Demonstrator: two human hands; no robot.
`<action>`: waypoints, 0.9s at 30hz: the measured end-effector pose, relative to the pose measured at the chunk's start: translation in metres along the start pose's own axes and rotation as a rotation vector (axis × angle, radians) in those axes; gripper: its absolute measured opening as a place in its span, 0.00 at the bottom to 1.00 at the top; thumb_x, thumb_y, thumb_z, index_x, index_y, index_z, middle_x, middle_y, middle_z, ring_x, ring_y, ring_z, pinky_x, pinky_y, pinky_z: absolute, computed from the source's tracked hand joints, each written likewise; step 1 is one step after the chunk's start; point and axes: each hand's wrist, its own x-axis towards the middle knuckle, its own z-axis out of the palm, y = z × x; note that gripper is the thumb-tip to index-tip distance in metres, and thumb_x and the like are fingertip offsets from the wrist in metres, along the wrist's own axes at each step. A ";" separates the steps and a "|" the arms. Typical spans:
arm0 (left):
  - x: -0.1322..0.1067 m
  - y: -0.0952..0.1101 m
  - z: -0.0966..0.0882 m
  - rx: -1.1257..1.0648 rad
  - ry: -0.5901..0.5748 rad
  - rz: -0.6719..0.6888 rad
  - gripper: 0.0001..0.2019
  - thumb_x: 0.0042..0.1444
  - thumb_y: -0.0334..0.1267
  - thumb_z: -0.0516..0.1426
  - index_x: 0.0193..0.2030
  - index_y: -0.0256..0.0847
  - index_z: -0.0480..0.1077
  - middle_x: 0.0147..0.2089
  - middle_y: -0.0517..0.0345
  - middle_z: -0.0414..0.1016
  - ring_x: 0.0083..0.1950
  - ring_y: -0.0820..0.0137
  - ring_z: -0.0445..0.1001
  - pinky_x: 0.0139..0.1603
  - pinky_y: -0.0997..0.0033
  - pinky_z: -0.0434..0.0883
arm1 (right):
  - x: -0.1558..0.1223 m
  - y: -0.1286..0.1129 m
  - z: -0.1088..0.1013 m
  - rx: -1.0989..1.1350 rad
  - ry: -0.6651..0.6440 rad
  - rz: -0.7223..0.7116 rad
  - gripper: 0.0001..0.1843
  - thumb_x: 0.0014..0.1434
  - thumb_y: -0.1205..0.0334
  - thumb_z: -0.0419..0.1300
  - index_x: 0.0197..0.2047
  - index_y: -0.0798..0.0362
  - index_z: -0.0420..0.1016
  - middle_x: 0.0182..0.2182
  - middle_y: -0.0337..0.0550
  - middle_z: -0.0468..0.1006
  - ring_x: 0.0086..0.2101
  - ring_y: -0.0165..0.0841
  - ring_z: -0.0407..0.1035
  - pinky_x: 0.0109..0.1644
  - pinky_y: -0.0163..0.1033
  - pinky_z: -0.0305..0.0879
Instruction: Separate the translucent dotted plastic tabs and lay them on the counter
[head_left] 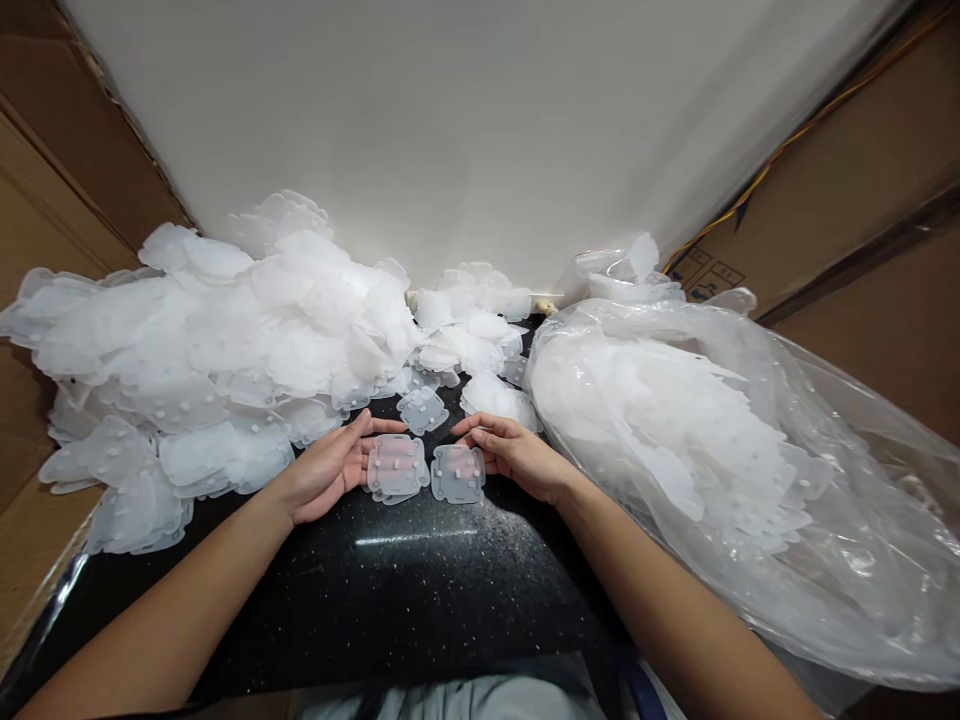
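My left hand, palm turned up, holds a few stacked translucent plastic pads. Its fingers show pinkish through them from below, and its thumb is raised. Close beside that stack, a similar translucent pad rests on the fingers of my right hand; its thumb is near the pad's upper right corner. Both pieces have rounded corners and small raised studs. Just beyond the hands, another loose pad lies on the black speckled tabletop.
A large heap of pads covers the left side, with a smaller pile at the back middle. On the right lies a clear plastic bag full of pads. Cardboard and a pale wall enclose the table.
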 end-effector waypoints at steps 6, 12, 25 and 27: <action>0.001 0.000 0.001 0.012 0.002 0.003 0.20 0.64 0.51 0.53 0.51 0.37 0.71 0.48 0.42 0.80 0.50 0.56 0.79 0.54 0.52 0.73 | 0.000 0.000 0.000 -0.005 0.004 -0.005 0.13 0.54 0.53 0.67 0.39 0.51 0.76 0.35 0.41 0.80 0.34 0.32 0.75 0.41 0.40 0.71; -0.003 0.004 0.004 0.109 -0.018 0.081 0.14 0.61 0.43 0.56 0.51 0.41 0.72 0.59 0.46 0.73 0.55 0.56 0.74 0.54 0.54 0.73 | -0.005 -0.008 0.006 -0.069 -0.036 -0.041 0.12 0.48 0.68 0.62 0.39 0.51 0.78 0.44 0.43 0.81 0.39 0.35 0.77 0.47 0.43 0.71; -0.005 0.004 0.003 0.552 -0.125 0.236 0.19 0.51 0.37 0.63 0.51 0.42 0.73 0.55 0.47 0.74 0.54 0.57 0.74 0.53 0.60 0.71 | -0.009 -0.013 0.004 -0.674 -0.184 -0.389 0.10 0.55 0.68 0.60 0.39 0.49 0.81 0.46 0.46 0.81 0.51 0.43 0.71 0.60 0.56 0.61; -0.004 0.003 0.005 0.658 -0.051 0.278 0.13 0.49 0.38 0.64 0.42 0.40 0.76 0.49 0.51 0.76 0.49 0.59 0.75 0.50 0.61 0.72 | -0.010 -0.013 0.009 -0.681 -0.102 -0.405 0.03 0.56 0.60 0.65 0.33 0.49 0.79 0.44 0.47 0.82 0.54 0.45 0.68 0.62 0.57 0.57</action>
